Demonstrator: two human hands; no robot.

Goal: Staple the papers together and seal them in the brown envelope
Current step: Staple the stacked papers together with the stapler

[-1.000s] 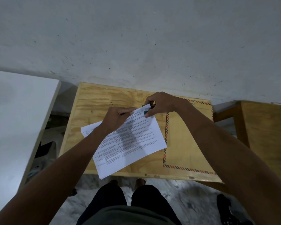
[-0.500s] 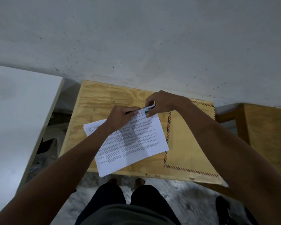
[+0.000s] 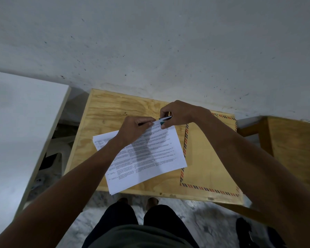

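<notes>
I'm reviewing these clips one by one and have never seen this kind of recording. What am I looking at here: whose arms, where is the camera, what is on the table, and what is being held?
There is no machine here. A person wears a wide-angle camera on the head, so the single picture looks forward and down along their own two bare arms; their legs and feet show at the bottom.

On the small plywood table lies a stack of printed papers, its near corner hanging over the table edge. Beside it, to the right, lies the brown envelope with a red and blue striped border, partly under the papers.

The left hand pinches the papers' far edge. The right hand grips a small teal and dark stapler at the papers' far corner. Whether a staple is in yet cannot be seen.

A white surface stands to the left, another wooden piece to the right.
</notes>
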